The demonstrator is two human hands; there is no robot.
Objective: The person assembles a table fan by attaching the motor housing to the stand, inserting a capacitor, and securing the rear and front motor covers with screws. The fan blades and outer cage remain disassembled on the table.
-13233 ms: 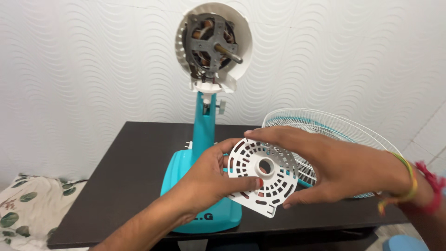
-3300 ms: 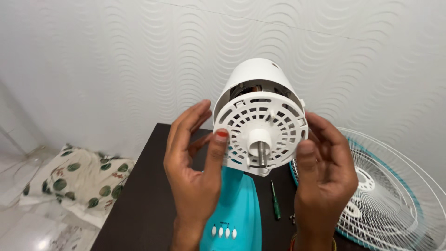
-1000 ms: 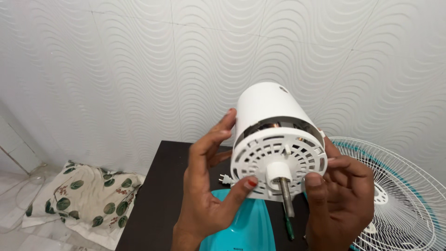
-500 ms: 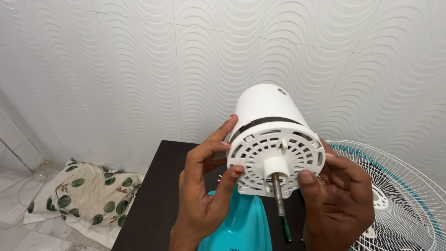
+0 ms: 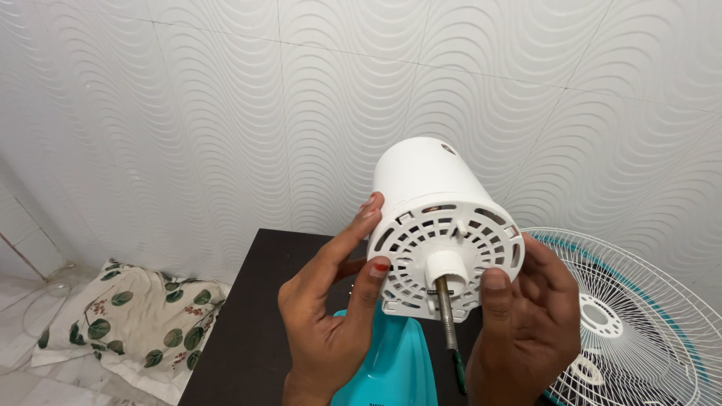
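Note:
A white slotted round cover (image 5: 444,252) sits flush on the front of the fan's white motor housing (image 5: 421,177), with the metal shaft (image 5: 444,308) poking out through its middle hub. My left hand (image 5: 331,316) grips the cover's left rim, thumb on its face and fingers along the housing side. My right hand (image 5: 523,327) grips the right rim, thumb pressed on the cover's lower right. The turquoise fan base (image 5: 395,368) shows below, between my wrists.
A dark table (image 5: 256,323) carries the fan. A white and turquoise wire fan guard (image 5: 639,323) lies at the right. A green-handled screwdriver (image 5: 457,368) lies behind the shaft. A leaf-patterned cloth (image 5: 128,323) is on the floor at left. A wavy white wall is behind.
The gap between cover and housing has closed; the cover now sits tight against the housing. Both hands stayed on its rim, shifting slightly.

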